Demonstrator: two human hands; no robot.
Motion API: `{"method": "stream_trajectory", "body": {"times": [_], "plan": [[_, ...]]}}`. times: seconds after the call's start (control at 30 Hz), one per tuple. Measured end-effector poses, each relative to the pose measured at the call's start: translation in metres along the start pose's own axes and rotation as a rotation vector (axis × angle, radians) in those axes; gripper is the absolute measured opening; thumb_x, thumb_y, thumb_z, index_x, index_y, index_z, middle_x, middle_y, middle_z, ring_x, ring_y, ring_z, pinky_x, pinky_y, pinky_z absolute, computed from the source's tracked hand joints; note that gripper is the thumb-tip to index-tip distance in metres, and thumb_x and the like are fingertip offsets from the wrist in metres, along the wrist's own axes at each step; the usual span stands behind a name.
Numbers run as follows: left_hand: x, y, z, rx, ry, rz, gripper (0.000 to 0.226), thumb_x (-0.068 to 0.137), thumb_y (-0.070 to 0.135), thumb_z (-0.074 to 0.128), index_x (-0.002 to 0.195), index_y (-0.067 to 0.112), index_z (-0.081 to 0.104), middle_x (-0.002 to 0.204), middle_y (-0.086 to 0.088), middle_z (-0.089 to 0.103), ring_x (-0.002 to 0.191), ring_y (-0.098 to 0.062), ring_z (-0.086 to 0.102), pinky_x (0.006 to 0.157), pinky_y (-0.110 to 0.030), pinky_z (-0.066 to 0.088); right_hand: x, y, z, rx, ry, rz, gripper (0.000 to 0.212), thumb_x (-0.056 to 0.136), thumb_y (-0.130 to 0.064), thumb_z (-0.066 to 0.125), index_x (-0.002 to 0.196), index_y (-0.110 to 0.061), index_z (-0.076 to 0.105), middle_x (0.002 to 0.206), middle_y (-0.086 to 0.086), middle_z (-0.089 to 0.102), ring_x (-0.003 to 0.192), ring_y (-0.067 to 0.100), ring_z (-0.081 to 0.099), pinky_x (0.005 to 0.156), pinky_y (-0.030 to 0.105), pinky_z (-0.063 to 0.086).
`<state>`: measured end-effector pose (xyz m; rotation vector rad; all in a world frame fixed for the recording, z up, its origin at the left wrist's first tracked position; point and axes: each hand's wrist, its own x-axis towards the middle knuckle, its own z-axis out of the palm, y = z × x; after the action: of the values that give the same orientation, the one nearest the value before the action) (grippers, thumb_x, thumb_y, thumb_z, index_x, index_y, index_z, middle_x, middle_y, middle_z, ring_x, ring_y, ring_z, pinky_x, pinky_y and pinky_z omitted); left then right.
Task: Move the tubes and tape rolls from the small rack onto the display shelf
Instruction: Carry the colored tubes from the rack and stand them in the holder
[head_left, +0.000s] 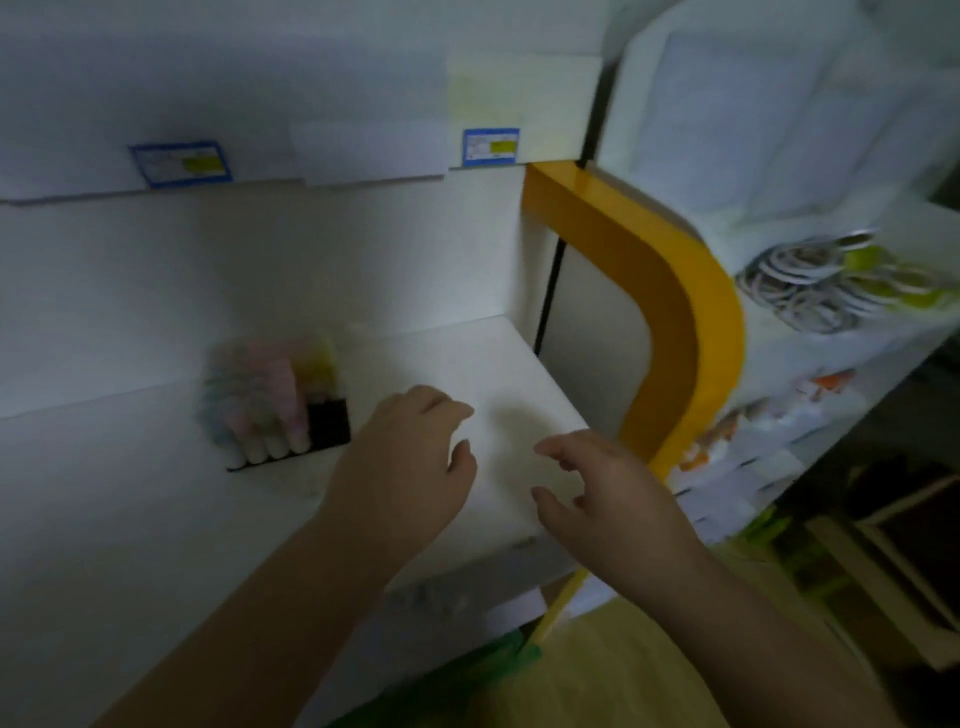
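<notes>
— Tubes (260, 400), where are they?

— Standing in a tight bunch on the white shelf (493, 374), towards its back left, close to the rear wall. They look pastel: pink, pale blue, some yellow behind. The picture is blurred, so I cannot count them. A black holder (327, 426) sits at their base, on their right side.

— And the hands?

— Both are over the shelf, and both hold nothing. The left hand (410, 462) hovers just right of the tubes, fingers loosely curled, thumb apart. The right hand (602, 493) is near the shelf's front right corner, fingers spread and slightly bent.

— Are they touching anything?

— I cannot tell whether either rests on the shelf surface. Neither touches the tubes.

— What else is around?

— A yellow curved post (675, 312) frames the shelf's right end. Above, on the edge of the next shelf up, are two blue-bordered price labels (179, 162), one left, one nearer the post. Beyond the post to the right, a white rack (769, 130) carries a bundle of coiled white cables (800, 283) with yellow-green tags, and small packets below them, too blurred to read.
</notes>
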<state>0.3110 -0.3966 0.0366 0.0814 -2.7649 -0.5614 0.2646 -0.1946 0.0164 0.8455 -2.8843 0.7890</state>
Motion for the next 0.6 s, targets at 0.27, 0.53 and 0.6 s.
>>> {"method": "stream_trajectory", "body": {"times": [0.27,0.53,0.6], "plan": [[-0.043,0.131,0.056,-0.083,-0.172,-0.018,0.049,0.095,0.037,0.052,0.142,0.025,0.044,0.133,0.003,0.049,0.120,-0.018,0.049,0.100,-0.035,0.045,-0.103,0.099,-0.071,-0.096,0.031,0.074,0.042,0.091,-0.039,0.061,0.132,-0.029,0.054,0.125,-0.007,0.057,0.112,0.015,0.055,0.090,0.032,0.051],[-0.041,0.244,0.102,-0.123,-0.205,0.140,0.043,0.096,0.036,0.053,0.138,0.031,0.046,0.135,0.012,0.045,0.113,-0.010,0.052,0.092,-0.026,0.048,-0.148,0.189,-0.112,-0.093,0.074,0.204,0.042,0.092,-0.038,0.061,0.132,-0.030,0.052,0.134,-0.011,0.050,0.122,0.012,0.049,0.097,0.027,0.045],[-0.028,0.259,0.114,-0.148,-0.204,0.147,0.047,0.096,0.035,0.053,0.142,0.030,0.043,0.141,0.013,0.040,0.120,-0.010,0.048,0.096,-0.025,0.045,-0.145,0.207,-0.117,-0.078,0.100,0.222,0.042,0.091,-0.039,0.062,0.131,-0.032,0.053,0.133,-0.012,0.051,0.121,0.012,0.050,0.096,0.027,0.047]]}}
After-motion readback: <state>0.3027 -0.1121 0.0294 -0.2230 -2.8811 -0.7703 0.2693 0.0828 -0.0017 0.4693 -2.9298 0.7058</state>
